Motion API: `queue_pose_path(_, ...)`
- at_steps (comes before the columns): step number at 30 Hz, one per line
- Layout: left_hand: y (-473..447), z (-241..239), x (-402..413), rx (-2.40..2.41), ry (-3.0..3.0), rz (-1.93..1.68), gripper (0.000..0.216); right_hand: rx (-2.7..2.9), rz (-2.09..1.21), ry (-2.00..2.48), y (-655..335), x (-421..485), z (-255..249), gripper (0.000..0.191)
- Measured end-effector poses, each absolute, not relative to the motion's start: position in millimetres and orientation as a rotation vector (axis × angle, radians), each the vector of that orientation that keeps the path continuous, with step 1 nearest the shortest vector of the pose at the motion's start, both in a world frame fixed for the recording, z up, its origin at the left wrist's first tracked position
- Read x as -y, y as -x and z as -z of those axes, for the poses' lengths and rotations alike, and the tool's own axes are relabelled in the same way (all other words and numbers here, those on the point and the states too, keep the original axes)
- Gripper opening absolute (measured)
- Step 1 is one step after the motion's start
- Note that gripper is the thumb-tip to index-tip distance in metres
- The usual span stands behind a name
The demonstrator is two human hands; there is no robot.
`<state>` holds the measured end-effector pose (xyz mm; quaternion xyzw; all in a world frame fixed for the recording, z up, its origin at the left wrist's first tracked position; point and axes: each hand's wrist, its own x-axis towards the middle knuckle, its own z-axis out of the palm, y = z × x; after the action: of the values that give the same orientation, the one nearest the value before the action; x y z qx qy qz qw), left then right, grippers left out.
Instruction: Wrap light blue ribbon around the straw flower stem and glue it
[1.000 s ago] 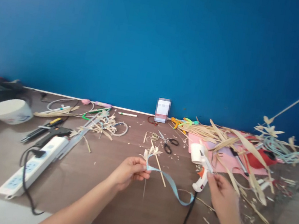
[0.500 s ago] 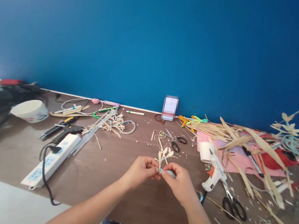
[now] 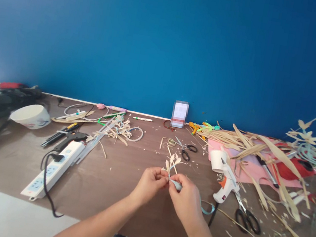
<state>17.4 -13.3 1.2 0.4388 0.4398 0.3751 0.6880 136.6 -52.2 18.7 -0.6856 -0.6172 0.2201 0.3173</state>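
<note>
My left hand [image 3: 149, 184] and my right hand [image 3: 186, 198] meet over the middle of the brown table [image 3: 110, 183]. Both pinch a small pale straw flower [image 3: 171, 163] on a thin stem. My right fingers also grip a light blue ribbon [image 3: 205, 209] at the flower's base. The ribbon's loose end curls away to the right along the table. A white glue gun [image 3: 225, 184] with an orange trigger lies just right of my right hand.
A white power strip [image 3: 52, 169] with a black cord lies at the left, with a white bowl [image 3: 29, 115] further left. Black scissors [image 3: 246, 218] lie by the glue gun, and smaller scissors [image 3: 184, 149] sit behind the flower. Dried straw strips [image 3: 261, 150] cover pink paper at the right.
My right hand left the glue gun's side and came in to join my left hand at the flower. It now holds the ribbon close to the stem.
</note>
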Motion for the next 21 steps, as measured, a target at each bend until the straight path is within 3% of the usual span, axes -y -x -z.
queue_pose_path(12, -17, -5, 20, -0.923, -0.883, -0.851, 0.019, 1.81, -0.25, 1.836, -129, 61, -12, 0.015)
queue_pose_path(21, -20, 2, 16, -0.961, -0.661, -0.881, 0.019, 2.202, -0.155, 1.928, -116, 70, -16, 0.033)
